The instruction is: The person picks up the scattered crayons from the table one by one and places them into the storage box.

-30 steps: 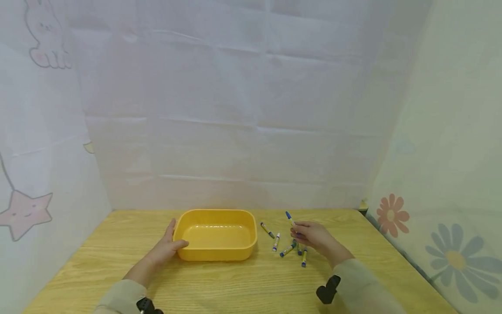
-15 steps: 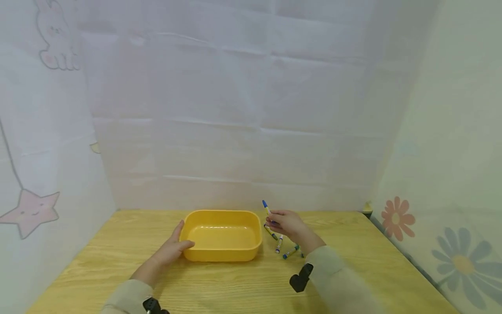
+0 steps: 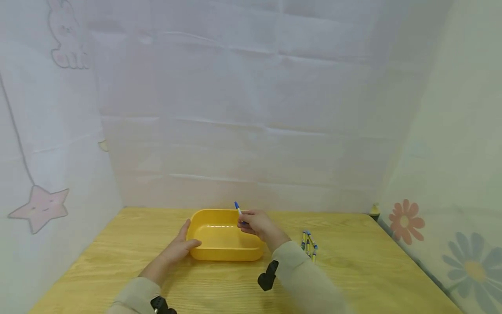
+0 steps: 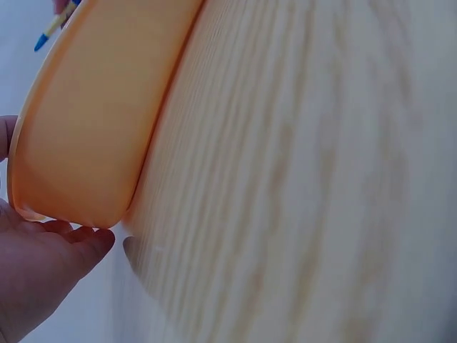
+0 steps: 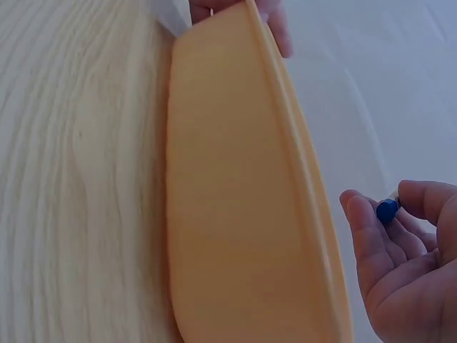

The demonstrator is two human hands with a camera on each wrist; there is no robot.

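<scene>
A yellow plastic bin [image 3: 227,254] stands on the table. My left hand [image 3: 178,250] holds its left end, thumb over the near rim; in the left wrist view, fingers [image 4: 93,246] touch its outer wall. Over the bin's right part, my right hand [image 3: 259,224] pinches a crayon [image 3: 238,207] with its blue tip pointing up and slightly left. From the right wrist view, the crayon's blue end [image 5: 387,210] shows between thumb and fingers, beside the bin's rim. Several more crayons [image 3: 307,244] lie right of the bin, partly hidden by the right forearm.
The wooden table [image 3: 353,270] reaches back to a pale hanging cloth [image 3: 251,131]. Printed cloths hang on both sides. A black wrist camera [image 3: 268,275] sits on the right sleeve.
My right hand has carried the crayon left, from above the loose crayons to over the bin. The left hand keeps its hold on the bin. The head view has shifted slightly.
</scene>
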